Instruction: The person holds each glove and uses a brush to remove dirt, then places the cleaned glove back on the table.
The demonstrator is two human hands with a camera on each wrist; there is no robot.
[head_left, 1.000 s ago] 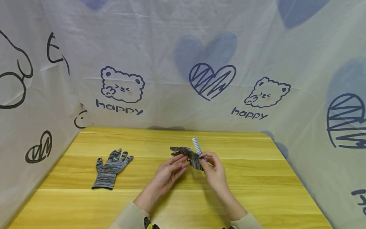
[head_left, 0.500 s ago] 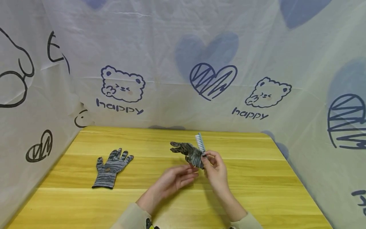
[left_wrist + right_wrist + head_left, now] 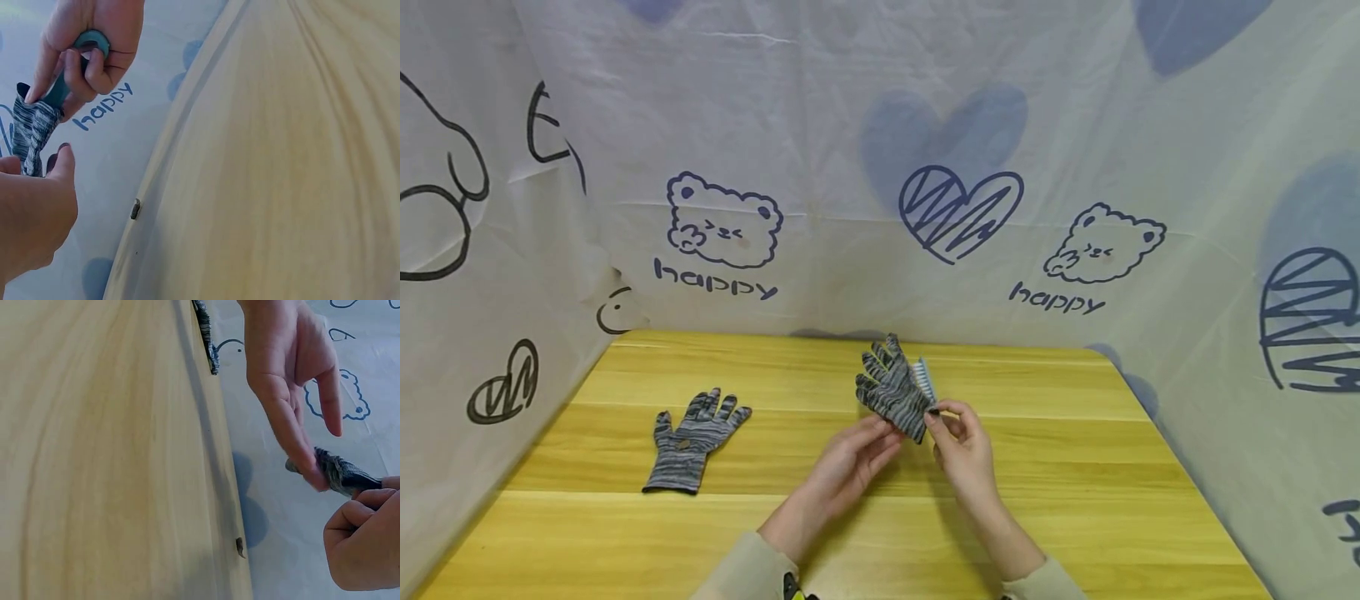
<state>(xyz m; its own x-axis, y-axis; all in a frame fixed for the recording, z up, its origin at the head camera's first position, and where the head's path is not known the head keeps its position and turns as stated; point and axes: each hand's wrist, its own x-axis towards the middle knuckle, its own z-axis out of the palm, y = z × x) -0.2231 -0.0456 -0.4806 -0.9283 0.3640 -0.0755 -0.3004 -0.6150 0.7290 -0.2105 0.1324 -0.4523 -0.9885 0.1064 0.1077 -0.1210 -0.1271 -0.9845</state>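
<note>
My right hand (image 3: pixel 964 446) pinches the cuff of a grey-and-black striped knit glove (image 3: pixel 895 393) above the middle of the table. The same hand grips a brush (image 3: pixel 924 380) with white bristles and a light blue back, which sticks up behind the glove. In the left wrist view, the brush's teal handle (image 3: pixel 57 92) ends in a ring by the curled right fingers. My left hand (image 3: pixel 850 467) supports the glove from below near the cuff; in the right wrist view its fingers (image 3: pixel 294 440) reach out straight to the glove, the thumb apart.
A matching glove (image 3: pixel 679 467) lies flat at the left of the wooden table (image 3: pixel 1060 500), fingers pointing away, with a small brownish patch on it. White cloth (image 3: pixel 842 275) printed with hearts and bears hangs behind the table and along both sides.
The held glove has turned from sideways to upright, its fingers now spread and pointing up. My left hand dropped away from it, then came back under the cuff. The brush is now partly covered.
</note>
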